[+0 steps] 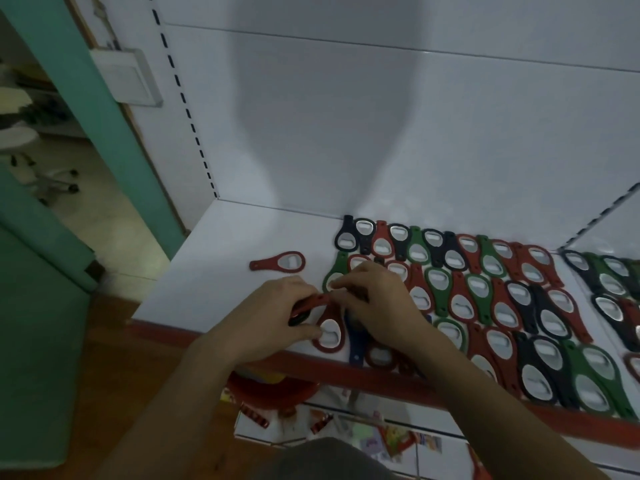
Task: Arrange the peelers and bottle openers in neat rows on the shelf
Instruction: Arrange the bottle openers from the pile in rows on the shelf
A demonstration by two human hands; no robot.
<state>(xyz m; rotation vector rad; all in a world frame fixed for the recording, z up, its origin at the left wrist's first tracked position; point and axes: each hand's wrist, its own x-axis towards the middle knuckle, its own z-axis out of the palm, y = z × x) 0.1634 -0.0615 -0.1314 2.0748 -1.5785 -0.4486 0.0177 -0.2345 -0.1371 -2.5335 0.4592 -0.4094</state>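
Hands meet over the front edge of the shelf (207,271). The left hand (273,317) grips a small stack (310,304) of red and black openers, and the right hand (377,299) curls its fingertips onto the stack's end. Beneath them lie a red opener (330,332) and a blue opener (356,341). Rightward, red, green and black openers fill overlapping rows (485,296) back to the wall. A lone opener (277,261) lies apart, left.

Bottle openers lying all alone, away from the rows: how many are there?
1. A red bottle opener lies alone on the white shelf, left of the rows, beyond the left hand. Hands may hide others.
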